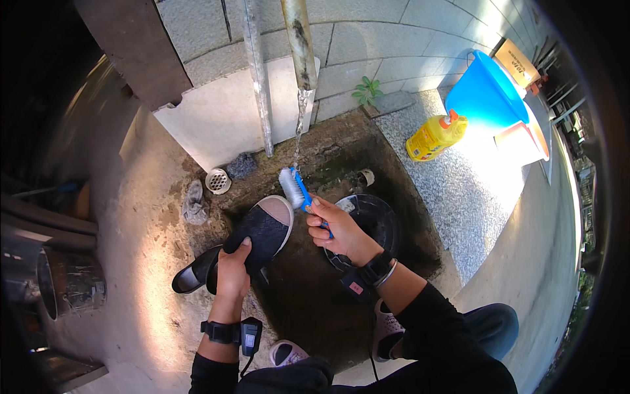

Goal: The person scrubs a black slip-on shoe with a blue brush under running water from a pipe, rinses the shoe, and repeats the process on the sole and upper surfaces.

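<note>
My left hand [233, 271] grips a dark woven slip-on shoe [256, 231] with a pale toe, tilted over the edge of a sunken concrete basin [305, 300]. A second dark shoe [192, 273] lies beside that hand, partly hidden by it. My right hand [339, 229] is closed round the blue handle of a scrub brush [295, 189]. The brush's white bristles face the shoe's toe. Water [299, 123] runs from an upright pipe [300, 49] down to the brush head. Below my right hand, a round black basin [379, 221] sits in the concrete basin.
At right, a yellow pump bottle [428, 140] and a blue bucket [485, 93] stand on a granite slab [443, 207]. A grey rag [195, 204], a round drain cover [218, 181] and a dark scouring pad [241, 166] lie at the basin's left rim. A metal bucket [74, 280] is far left.
</note>
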Motion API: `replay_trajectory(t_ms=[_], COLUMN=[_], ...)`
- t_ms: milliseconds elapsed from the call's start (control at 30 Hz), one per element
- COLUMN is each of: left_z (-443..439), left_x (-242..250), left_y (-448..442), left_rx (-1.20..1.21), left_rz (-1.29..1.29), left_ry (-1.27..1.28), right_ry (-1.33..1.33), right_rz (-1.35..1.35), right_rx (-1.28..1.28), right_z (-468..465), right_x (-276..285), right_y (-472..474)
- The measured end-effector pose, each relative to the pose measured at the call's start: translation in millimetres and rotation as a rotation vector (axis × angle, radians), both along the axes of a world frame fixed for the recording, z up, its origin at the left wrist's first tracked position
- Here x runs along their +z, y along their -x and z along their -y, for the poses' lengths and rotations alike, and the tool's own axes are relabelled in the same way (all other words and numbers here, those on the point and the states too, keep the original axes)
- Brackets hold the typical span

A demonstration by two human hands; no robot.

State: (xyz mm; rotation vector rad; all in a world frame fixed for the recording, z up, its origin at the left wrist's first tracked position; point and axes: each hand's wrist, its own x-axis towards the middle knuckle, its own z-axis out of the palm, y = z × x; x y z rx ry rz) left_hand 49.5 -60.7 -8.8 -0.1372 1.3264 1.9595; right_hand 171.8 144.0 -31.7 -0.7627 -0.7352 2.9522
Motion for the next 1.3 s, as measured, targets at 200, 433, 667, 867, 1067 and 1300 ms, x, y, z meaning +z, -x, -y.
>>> replay_trajectory(t_ms=[200, 433, 667, 867, 1067, 1300], left_z=[7, 4, -4, 2, 3, 5], left_x=[-7, 1, 7, 12, 18, 4], left_y=[1, 0, -4, -8, -11, -8], left_rx=[0.087, 0.021, 0.075, -0.075, -0.21, -0.085], left_rz=[-0.09, -0.059, 0.005, -0.227, -0.263, -0.078], left_ry=[0.017, -0.071, 0.091, 0.405, 0.61, 0.214], right_ry=[0.372, -0.234, -1.69, -1.949, -1.828, -1.726], right_rz=[-0.017, 0.01, -0.066, 0.338, 0.173, 0.553], right_rx=[-0.053, -0.119, -0.273, 0.241, -0.05, 0.094], right_z=[-6, 4, 40, 25, 26, 22], right_x=[20, 31, 37, 15, 8, -2], right_y=[12, 1, 5, -7, -14, 0])
